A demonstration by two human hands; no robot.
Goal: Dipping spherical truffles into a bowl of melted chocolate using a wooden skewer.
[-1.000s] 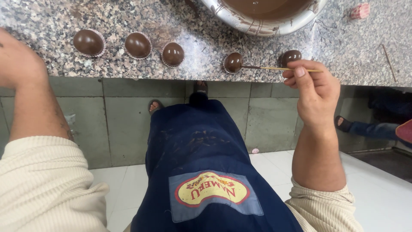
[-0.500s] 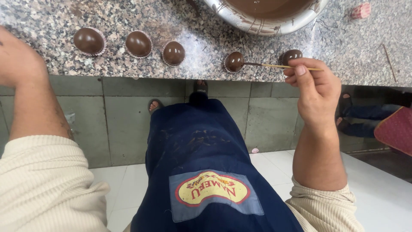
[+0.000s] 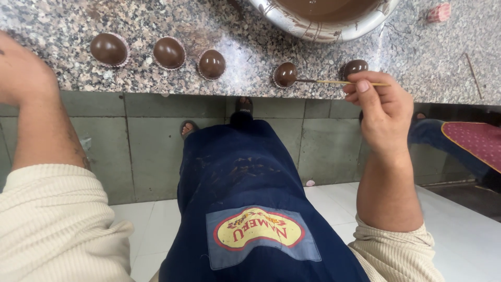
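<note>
Now I'm pinching thin wooden skewer (image 3: 344,82) in right hand (image 3: 383,112), tip sitting in chocolate ball (image 3: 285,74) at near counter (image 3: 68,21) edge. Left hand (image 3: 23,70) resting far left; grip unclear. Three more chocolate balls (image 3: 168,53) lining up leftward.

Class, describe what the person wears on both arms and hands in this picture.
Both forearms are bare below cream ribbed knit sleeves pushed up near the elbows. The left hand and right hand wear no gloves, rings or watch. Small dark smudges mark the left hand.
</note>
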